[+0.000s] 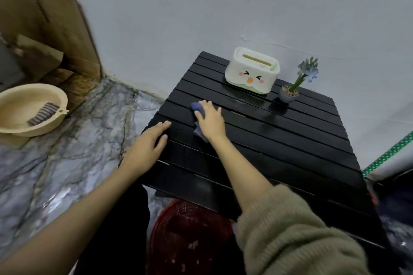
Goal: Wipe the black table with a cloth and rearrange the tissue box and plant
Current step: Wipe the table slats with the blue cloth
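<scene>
Nearest to us, below the near edge of the black table [279, 147], we see a red mesh basket [190, 236] on the floor, partly hidden under the slatted top. Our right forearm, in a pushed-up olive knit sleeve [290, 234], reaches over that same edge.

On the table's left edge rests our left hand [148, 145], palm down, fingers stretched out flat and a little spread; it grips nothing and only presses on the slats. Just farther in, toward the table's middle-left, our right hand [211, 120] lies flat on a blue cloth [197, 108], fingers extended and pressing it to the surface. The cloth pokes out beyond the fingertips and again beside the wrist; we hold it down under the palm, not pinched.

At the table's far side stands the tissue box [252, 71], white with a cartoon face, upright near the wall. Just right of it, close but apart, sits the plant [299, 82], a purple-flowered stem in a small dark pot, also on the table's far right part.

Well left of the table, on the marbled floor [67, 152], we see a beige basin [31, 109] with a striped item inside, and behind it brown cardboard [51, 29] leaning on the pale wall [201, 6].
</scene>
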Motion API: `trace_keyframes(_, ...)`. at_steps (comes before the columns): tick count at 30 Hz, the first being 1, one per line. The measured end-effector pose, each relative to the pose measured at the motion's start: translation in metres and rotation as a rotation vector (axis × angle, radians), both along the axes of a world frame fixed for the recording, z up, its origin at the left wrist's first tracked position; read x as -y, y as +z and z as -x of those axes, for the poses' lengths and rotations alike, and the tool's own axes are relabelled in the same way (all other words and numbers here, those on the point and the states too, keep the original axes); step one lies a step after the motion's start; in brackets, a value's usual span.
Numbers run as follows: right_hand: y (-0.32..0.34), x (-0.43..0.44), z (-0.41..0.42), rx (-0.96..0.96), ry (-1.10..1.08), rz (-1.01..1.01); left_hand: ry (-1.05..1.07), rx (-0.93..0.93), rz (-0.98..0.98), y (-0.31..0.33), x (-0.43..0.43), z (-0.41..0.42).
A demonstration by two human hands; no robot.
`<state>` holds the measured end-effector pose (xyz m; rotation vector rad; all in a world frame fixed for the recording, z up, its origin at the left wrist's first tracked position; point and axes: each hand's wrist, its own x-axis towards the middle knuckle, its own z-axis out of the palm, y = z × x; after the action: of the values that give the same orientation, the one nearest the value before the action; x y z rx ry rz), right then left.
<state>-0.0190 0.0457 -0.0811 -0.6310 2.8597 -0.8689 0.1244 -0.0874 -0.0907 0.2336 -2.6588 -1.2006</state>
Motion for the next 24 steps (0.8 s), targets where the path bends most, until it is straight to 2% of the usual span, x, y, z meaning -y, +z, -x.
trace_keyframes(2, -0.002, 0.022, -0.030, -0.002, 0.177, 0.014, 0.020, -0.007, -0.020, 0.003, 0.005, 0.002)
trace_keyframes(4, -0.003, 0.010, -0.062, 0.010, 0.266, 0.061, 0.020, -0.003, 0.008, 0.006, 0.012, 0.003)
trace_keyframes(9, -0.005, -0.100, -0.095, -0.037, 0.356, -0.026, -0.020, 0.033, 0.068, 0.014, 0.026, 0.006)
trace_keyframes(11, 0.001, -0.138, -0.076, -0.034, 0.226, -0.051, -0.023, 0.042, 0.066, 0.016, 0.026, 0.005)
trace_keyframes(13, 0.005, -0.151, -0.051, -0.034, -0.032, -0.005, -0.031, 0.041, 0.051, 0.018, 0.023, 0.004)
trace_keyframes(15, 0.007, -0.130, -0.030, -0.046, -0.241, 0.017, -0.040, 0.047, 0.035, 0.019, 0.020, 0.002)
trace_keyframes(16, 0.007, -0.109, -0.023, -0.046, -0.268, 0.012, -0.038, 0.052, 0.031, 0.020, 0.020, 0.000)
trace_keyframes(18, 0.003, -0.058, -0.018, -0.049, -0.165, 0.013, -0.023, 0.056, 0.022, 0.021, 0.022, -0.003)
trace_keyframes(21, 0.002, 0.019, -0.042, -0.027, 0.135, 0.021, 0.015, 0.027, -0.026, 0.026, 0.025, -0.009)
trace_keyframes(24, 0.002, 0.047, -0.094, 0.019, 0.374, 0.080, 0.025, -0.030, -0.021, 0.030, 0.024, -0.011)
